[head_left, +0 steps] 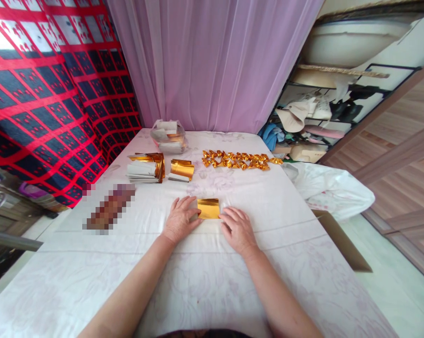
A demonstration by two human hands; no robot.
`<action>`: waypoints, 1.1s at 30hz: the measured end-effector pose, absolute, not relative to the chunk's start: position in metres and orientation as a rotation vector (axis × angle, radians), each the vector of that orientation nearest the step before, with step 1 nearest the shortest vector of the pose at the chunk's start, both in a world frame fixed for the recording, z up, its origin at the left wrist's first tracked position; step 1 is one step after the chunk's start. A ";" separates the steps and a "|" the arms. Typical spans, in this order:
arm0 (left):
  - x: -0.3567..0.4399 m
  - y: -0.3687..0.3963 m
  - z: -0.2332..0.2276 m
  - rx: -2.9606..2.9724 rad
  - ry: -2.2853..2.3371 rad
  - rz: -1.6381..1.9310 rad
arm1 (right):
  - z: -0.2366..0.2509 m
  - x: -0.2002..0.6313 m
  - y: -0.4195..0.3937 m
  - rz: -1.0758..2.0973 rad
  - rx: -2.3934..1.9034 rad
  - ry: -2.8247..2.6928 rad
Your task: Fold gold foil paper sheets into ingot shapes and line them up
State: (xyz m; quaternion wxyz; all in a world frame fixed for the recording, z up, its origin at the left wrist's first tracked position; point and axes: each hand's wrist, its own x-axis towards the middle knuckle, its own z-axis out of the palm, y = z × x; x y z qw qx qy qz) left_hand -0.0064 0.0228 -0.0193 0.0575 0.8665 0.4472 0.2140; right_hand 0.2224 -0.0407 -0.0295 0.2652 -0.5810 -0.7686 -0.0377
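A small gold foil sheet [209, 208] lies flat on the white tablecloth [205, 281] between my hands. My left hand [180, 218] rests palm down with its fingers pressing on the sheet's left edge. My right hand [237, 229] lies flat with its fingertips touching the sheet's right lower edge. Neither hand grips anything.
Behind the sheet sit two stacks of gold and white paper [146, 167] [181, 170], a row of several folded gold pieces [238, 160] and a clear plastic bag of paper [169, 135]. A white plastic bag [329, 190] hangs at the table's right edge. A pink curtain [212, 61] hangs behind.
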 end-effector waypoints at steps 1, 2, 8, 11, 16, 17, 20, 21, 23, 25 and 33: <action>-0.006 0.023 -0.019 2.621 1.353 0.650 | -0.029 0.222 -0.041 -0.100 -1.577 -2.085; -0.006 0.023 -0.020 2.614 1.350 0.650 | -0.028 0.222 -0.040 -0.099 -1.585 -2.095; -0.006 0.023 -0.017 2.606 1.333 0.633 | -0.017 0.220 -0.034 -0.096 -1.650 -2.145; -0.006 0.023 -0.015 2.631 1.321 0.633 | -0.012 0.217 -0.027 -0.089 -1.630 -2.174; -0.006 0.022 -0.014 2.639 1.315 0.638 | -0.018 0.212 -0.019 -0.091 -1.583 -2.155; -0.007 0.022 -0.015 2.637 1.312 0.640 | -0.020 0.211 -0.019 -0.093 -1.577 -2.135; -0.007 0.023 -0.015 2.626 1.292 0.652 | -0.028 0.210 -0.020 -0.090 -1.559 -2.076; -0.008 0.023 -0.015 2.625 1.284 0.657 | -0.030 0.210 -0.021 -0.088 -1.556 -2.056; -0.008 0.023 -0.015 2.631 1.261 0.661 | -0.034 0.210 -0.023 -0.084 -1.561 -2.007; -0.008 0.023 -0.015 2.641 1.234 0.657 | -0.037 0.209 -0.025 -0.082 -1.575 -1.954; -0.008 0.021 -0.015 2.623 1.165 0.657 | -0.042 0.212 -0.032 -0.038 -1.580 -1.844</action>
